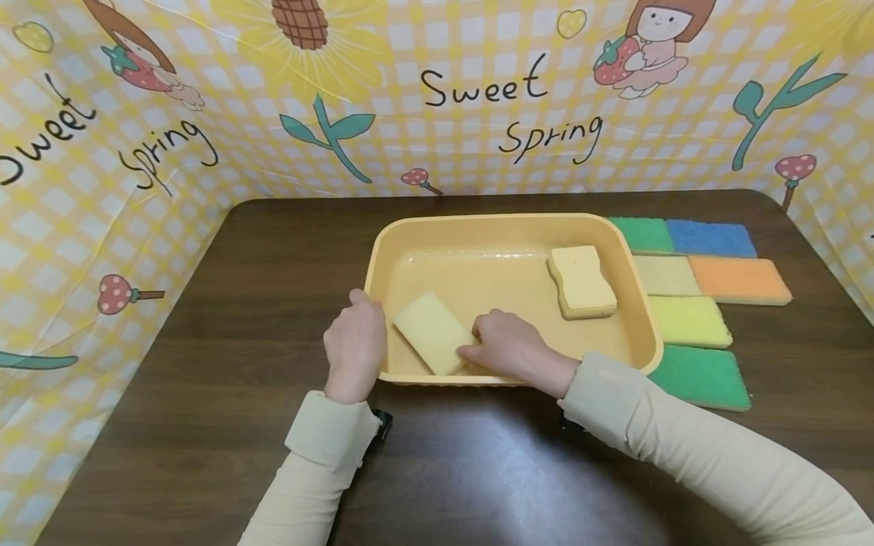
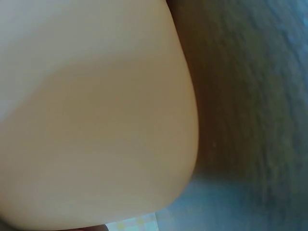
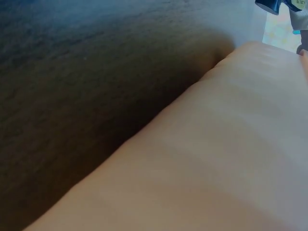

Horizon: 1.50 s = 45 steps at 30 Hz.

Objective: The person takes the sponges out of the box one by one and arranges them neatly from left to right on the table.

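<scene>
A pale yellow basin (image 1: 478, 220) stands on the dark table. At its left rim, my left hand (image 1: 355, 345) grips the edge. Inside, toward the front left, a flat pale yellow sponge (image 1: 430, 330) lies tilted. My right hand (image 1: 515, 345) reaches over the front rim and pinches this sponge by its right-hand edge; the fingertips are partly hidden. A thicker, wavy-sided pale yellow sponge (image 1: 583, 282) rests in the basin's right part. In the left wrist view the basin's smooth outer wall (image 2: 110, 144) fills much of the picture, and the right wrist view also shows that wall (image 3: 207, 159) close up.
Right of the basin lie scouring sponges in rows: green (image 1: 642, 235) and blue (image 1: 712, 238) at the back, then beige (image 1: 665, 275) and orange (image 1: 740, 279), yellow (image 1: 691, 321), and green (image 1: 703, 377) in front. A patterned yellow cloth (image 1: 478, 136) rises behind the table.
</scene>
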Each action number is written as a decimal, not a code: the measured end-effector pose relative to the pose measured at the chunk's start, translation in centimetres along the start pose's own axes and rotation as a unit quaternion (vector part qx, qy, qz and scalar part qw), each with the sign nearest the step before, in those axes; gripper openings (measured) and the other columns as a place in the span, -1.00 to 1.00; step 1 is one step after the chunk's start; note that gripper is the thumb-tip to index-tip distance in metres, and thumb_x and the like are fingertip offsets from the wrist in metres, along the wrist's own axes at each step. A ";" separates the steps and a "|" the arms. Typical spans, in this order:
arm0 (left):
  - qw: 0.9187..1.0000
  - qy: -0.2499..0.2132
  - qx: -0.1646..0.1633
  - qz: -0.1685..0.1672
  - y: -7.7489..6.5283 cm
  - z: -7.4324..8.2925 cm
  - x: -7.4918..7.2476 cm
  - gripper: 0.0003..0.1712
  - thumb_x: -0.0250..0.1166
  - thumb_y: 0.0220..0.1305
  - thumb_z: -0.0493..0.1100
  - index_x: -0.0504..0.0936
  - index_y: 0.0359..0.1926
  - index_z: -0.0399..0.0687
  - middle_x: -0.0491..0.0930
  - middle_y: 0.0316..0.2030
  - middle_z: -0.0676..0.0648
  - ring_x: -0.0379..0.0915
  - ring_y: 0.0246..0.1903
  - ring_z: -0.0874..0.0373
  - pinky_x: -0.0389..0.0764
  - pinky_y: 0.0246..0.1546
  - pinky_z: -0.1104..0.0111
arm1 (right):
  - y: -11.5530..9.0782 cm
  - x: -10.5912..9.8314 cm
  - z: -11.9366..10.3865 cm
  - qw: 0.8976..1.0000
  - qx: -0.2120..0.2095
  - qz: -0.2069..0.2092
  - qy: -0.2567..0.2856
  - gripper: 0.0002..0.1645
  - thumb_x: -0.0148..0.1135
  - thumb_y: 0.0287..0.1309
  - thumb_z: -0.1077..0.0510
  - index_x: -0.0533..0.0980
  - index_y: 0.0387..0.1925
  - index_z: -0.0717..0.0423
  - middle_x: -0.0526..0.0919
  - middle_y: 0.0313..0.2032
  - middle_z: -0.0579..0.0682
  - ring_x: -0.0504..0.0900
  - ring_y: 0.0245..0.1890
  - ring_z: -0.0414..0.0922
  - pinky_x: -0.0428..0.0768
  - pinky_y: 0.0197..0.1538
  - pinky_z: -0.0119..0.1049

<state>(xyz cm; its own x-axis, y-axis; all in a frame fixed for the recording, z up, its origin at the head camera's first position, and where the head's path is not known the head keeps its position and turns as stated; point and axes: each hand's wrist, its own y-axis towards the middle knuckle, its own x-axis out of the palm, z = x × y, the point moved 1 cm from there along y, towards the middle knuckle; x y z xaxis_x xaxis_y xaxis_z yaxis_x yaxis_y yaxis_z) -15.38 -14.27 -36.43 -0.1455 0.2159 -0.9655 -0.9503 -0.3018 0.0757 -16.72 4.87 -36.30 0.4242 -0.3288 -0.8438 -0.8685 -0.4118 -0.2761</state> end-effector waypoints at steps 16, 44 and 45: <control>1.000 -0.003 -0.005 -0.011 0.1 0.0 0.1 -0.68 -0.07 0.47 -0.11 0.37 -0.28 -0.34 0.59 -0.53 -0.34 0.61 -0.52 -0.20 0.56 -0.55 0.03 | 0.0 0.0 -0.1 1.000 0.002 -0.013 0.018 -0.40 0.27 0.04 0.02 0.10 -0.85 -0.02 -0.01 -0.76 -0.20 0.00 -0.67 -0.25 0.02 -0.58 -0.40; 1.000 -0.001 -0.009 -0.023 0.2 0.0 0.0 -0.67 -0.10 0.49 -0.11 0.37 -0.27 -0.34 0.57 -0.53 -0.32 0.59 -0.54 -0.17 0.54 -0.58 0.06 | -0.2 -0.7 -0.3 0.995 -0.016 -0.009 0.098 -0.57 0.33 0.03 0.05 0.48 -0.17 0.29 0.61 -0.31 0.02 0.51 -0.30 -0.14 0.49 -0.03 -0.27; 1.000 0.000 -0.009 -0.024 0.2 0.0 0.0 -0.67 -0.10 0.49 -0.11 0.36 -0.26 -0.34 0.58 -0.52 -0.32 0.60 -0.53 -0.17 0.54 -0.58 0.05 | -0.1 -0.7 -0.2 0.995 -0.015 -0.011 0.100 -0.54 0.33 0.03 0.05 0.48 -0.14 0.29 0.63 -0.28 0.03 0.52 -0.28 -0.14 0.50 -0.02 -0.25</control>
<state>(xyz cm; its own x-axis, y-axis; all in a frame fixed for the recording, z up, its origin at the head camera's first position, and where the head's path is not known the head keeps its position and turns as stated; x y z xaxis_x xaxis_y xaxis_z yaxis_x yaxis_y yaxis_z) -15.53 -14.36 -36.42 -0.1002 0.2314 -0.9677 -0.9509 -0.3084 0.0247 -16.86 4.98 -35.57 0.4885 -0.4803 -0.7285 -0.8514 -0.4449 -0.2777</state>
